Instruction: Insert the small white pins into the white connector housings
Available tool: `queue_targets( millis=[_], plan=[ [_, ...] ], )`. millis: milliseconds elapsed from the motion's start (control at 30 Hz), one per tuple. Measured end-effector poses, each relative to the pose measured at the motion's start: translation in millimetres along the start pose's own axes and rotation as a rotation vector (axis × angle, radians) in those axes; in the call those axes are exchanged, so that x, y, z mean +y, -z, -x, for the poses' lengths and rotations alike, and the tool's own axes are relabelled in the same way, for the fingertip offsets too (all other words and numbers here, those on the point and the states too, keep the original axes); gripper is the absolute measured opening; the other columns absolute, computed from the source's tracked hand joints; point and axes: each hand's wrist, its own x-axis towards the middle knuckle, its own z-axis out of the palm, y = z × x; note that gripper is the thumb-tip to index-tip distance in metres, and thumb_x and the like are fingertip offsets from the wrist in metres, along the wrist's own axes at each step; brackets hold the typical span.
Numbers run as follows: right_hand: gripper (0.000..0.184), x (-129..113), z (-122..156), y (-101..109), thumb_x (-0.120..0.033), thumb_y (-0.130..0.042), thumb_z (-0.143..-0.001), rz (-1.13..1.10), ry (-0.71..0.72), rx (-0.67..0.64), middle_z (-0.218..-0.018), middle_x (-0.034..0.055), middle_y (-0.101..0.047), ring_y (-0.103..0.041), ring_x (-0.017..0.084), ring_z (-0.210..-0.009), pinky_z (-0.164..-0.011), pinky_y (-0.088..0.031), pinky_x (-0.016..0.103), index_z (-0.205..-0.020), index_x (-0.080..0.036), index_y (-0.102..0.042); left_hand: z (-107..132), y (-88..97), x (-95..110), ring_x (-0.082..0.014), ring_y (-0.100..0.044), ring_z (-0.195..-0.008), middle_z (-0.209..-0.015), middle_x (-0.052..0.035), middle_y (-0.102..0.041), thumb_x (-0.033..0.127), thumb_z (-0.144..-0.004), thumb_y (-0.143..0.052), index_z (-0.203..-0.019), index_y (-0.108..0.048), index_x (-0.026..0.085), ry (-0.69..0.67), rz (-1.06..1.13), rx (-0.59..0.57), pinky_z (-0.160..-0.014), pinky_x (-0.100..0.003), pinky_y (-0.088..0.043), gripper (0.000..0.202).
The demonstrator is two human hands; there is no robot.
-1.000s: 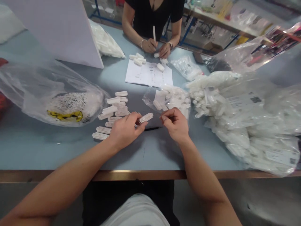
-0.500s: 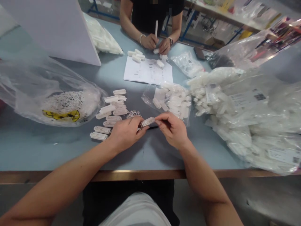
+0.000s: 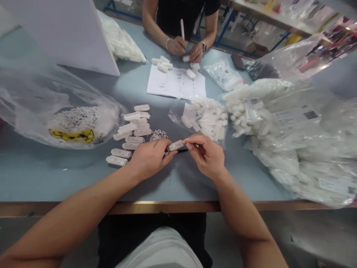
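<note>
My left hand [image 3: 150,158] grips a small white plastic connector housing [image 3: 175,145] with rows of openings along its face. At the housing's right end, my right hand [image 3: 206,154] is closed in a pinch. Whatever sits between those fingertips is too small to make out. Just beyond my left hand lies a pile of tiny white pieces [image 3: 158,134]. More white housings [image 3: 142,130] are stacked in a loose column to its left. An opened clear bag of white housings [image 3: 208,117] lies beyond my right hand.
A large clear bag of tiny pieces [image 3: 75,123] is at left. Bulky bags of white parts [image 3: 295,137] cover the right side. Across the table [image 3: 69,186], a co-worker's hand [image 3: 177,46] holds a pen-like white tool near paper sheets [image 3: 175,87]. A white panel [image 3: 75,33] stands at left.
My right hand has shifted slightly at the housing's end, and the housing stays in my left hand. The co-worker's white tool has tilted and moved a little left.
</note>
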Motion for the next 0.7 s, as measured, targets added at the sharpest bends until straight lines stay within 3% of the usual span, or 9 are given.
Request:
queue_targets(
  millis=[100,233,433,700],
  plan=[
    [0.015,-1,0,-2,-0.022,-0.052,-0.093,0.019,-0.026,-0.001,-0.095,0.0025,-0.071,-0.067,0.015,-0.084,-0.072,-0.053,0.030,-0.102,-0.028,-0.063,0,0.5,0,-0.0167,-0.066,-0.066,-0.077,-0.0041,-0.070,0.047,-0.092,-0.049,-0.094,-0.062,0.019,-0.007,0.008,0.011,-0.055,-0.026,-0.040,0.032],
    [0.015,0,-3,-9,-0.022,-0.056,-0.091,0.061,0.058,-0.029,-0.095,0.0019,-0.071,-0.064,0.018,-0.093,-0.083,-0.053,0.034,-0.093,-0.030,-0.069,0,0.4,0,-0.0173,-0.066,-0.065,-0.077,-0.0040,-0.070,0.046,-0.092,-0.049,-0.094,-0.061,0.018,-0.026,0.010,0.021,-0.054,-0.027,-0.040,0.030],
    [0.010,4,-4,-16,-0.025,-0.065,-0.087,0.053,0.051,-0.018,-0.089,0.0027,-0.067,-0.059,0.017,-0.086,-0.078,-0.050,0.033,-0.086,-0.030,-0.074,2,0.2,0,-0.0182,-0.065,-0.065,-0.078,-0.0036,-0.070,0.036,-0.090,-0.050,-0.095,-0.061,0.019,-0.045,0.016,0.009,-0.056,-0.027,-0.042,0.021],
    [0.012,6,-1,-16,-0.022,-0.067,-0.085,0.004,0.028,-0.029,-0.088,0.0013,-0.062,-0.059,0.015,-0.085,-0.074,-0.050,0.029,-0.085,-0.031,-0.075,4,-0.1,1,-0.0172,-0.066,-0.066,-0.076,-0.0023,-0.070,0.036,-0.089,-0.052,-0.094,-0.061,0.020,-0.067,0.009,0.009,-0.056,-0.026,-0.042,0.019]
  ],
)
